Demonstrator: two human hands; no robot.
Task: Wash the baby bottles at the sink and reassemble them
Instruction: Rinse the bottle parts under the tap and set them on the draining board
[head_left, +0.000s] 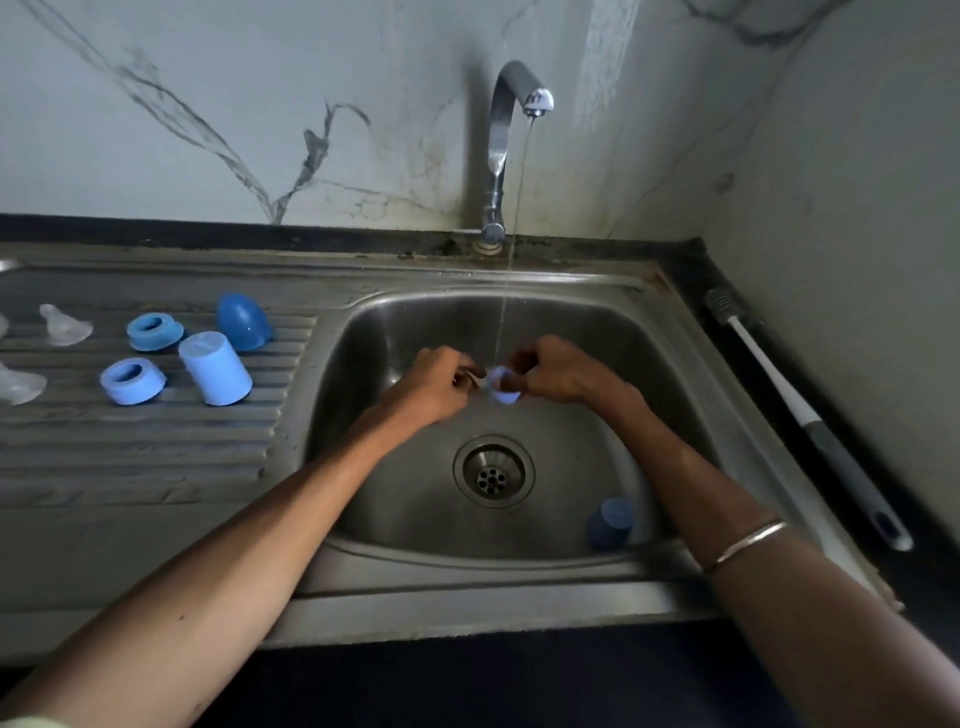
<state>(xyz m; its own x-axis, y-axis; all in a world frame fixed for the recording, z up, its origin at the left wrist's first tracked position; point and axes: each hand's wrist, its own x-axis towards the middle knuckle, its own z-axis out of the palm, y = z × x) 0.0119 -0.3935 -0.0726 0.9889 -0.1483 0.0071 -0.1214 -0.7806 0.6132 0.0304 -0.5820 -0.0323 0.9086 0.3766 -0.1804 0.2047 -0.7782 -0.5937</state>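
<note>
Both hands' grips pinch a pale blue cap (503, 385) under the tap's stream; no lettering legible.

No text, label or number is legible anywhere.

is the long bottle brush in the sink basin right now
No, the bottle brush lies on the dark counter to the right of the sink, outside the basin.

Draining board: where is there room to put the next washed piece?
The near ribbed stretch of the draining board, in front of the light blue cup and ring, is bare. The far left is crowded with clear teats and blue pieces.
</note>
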